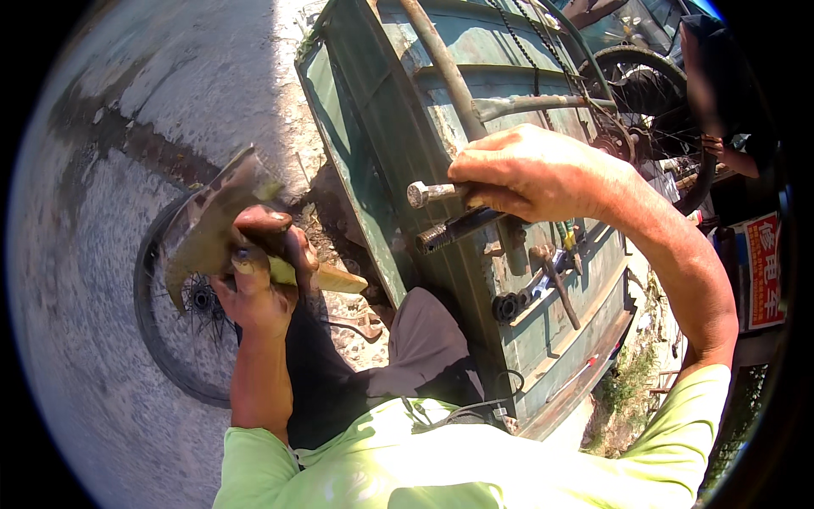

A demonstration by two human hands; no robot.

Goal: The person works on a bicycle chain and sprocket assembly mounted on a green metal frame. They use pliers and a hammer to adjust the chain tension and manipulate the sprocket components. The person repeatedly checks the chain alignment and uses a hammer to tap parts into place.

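My left hand [263, 280] is closed round a hatchet-like tool with a broad, worn metal blade [208, 216] and a pale wooden handle [335, 278]. Its blade is blurred and lies to the left of my fingers. A big, rusty hex-head bolt [428, 194] is pinched in my right hand [530, 170], head toward the left. Just under those fingers lies a dark rod with a threaded end [454, 231]; whether my hand grips it too cannot be made out. Both are above the green metal cart bed [475, 280].
An old bicycle frame tube [445, 64] crosses the cart bed, with a chain [526, 38] beyond. Several tools, including a T-shaped one [555, 284], lie on the bed. A loose wheel [153, 322] lies at left. At far right is another person's hand [729, 154], near a wheel [649, 59].
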